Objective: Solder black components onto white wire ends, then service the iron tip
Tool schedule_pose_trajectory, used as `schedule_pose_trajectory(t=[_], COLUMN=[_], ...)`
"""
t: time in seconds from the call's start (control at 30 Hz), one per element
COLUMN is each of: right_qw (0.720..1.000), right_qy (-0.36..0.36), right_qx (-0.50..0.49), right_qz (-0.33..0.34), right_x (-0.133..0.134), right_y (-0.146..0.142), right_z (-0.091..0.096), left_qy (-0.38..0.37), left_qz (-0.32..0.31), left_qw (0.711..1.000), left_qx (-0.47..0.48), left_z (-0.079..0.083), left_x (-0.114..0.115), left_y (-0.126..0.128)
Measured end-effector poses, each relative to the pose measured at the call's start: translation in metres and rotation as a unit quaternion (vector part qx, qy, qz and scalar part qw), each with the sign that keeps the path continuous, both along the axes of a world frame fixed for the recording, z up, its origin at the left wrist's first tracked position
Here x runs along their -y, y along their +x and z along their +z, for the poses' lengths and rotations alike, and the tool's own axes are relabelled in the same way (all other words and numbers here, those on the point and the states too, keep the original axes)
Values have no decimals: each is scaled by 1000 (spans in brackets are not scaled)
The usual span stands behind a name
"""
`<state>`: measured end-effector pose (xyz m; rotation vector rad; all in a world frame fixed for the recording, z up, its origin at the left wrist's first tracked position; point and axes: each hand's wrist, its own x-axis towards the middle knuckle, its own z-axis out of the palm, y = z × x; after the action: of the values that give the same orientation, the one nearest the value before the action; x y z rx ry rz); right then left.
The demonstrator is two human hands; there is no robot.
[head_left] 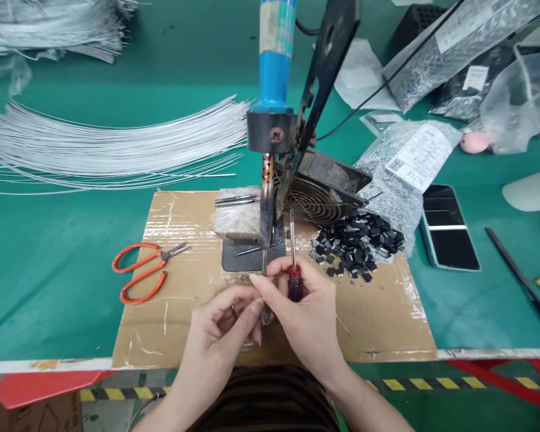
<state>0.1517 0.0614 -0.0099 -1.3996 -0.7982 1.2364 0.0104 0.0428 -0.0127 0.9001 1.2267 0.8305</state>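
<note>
My right hand (pixel 306 312) is closed around a small screwdriver (pixel 294 270) with a dark red handle, its metal shaft pointing up. My left hand (pixel 225 327) is pinched shut next to it on a small thing I cannot make out. Both hands sit over a taped cardboard sheet (pixel 184 300), just in front of an upright soldering iron (pixel 274 90) with a blue handle clamped in a black stand (pixel 270 135). The iron's tip (pixel 264 264) hangs just above my fingers.
Orange scissors (pixel 144 271) lie on the left of the cardboard, a pile of small black parts (pixel 357 243) on the right. A fan grille (pixel 317 201), plastic bags (pixel 409 162), a phone (pixel 450 228) and bundles of thin silver wire (pixel 108 144) lie on the green bench.
</note>
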Motion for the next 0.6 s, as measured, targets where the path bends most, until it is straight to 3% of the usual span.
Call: schedule_pose_trajectory(t=[0.27, 0.6], right_qw=[1000, 997], right_qy=[14, 30], right_qx=[4, 76], right_qz=[-2, -4], right_x=[-3, 0], right_y=[0, -2], right_z=[0, -4], left_qy=[-4, -10], left_qz=[4, 7], left_qw=[1000, 1000], left_qx=[18, 26], left_z=[-2, -3], left_x=[-1, -9], left_y=[0, 4])
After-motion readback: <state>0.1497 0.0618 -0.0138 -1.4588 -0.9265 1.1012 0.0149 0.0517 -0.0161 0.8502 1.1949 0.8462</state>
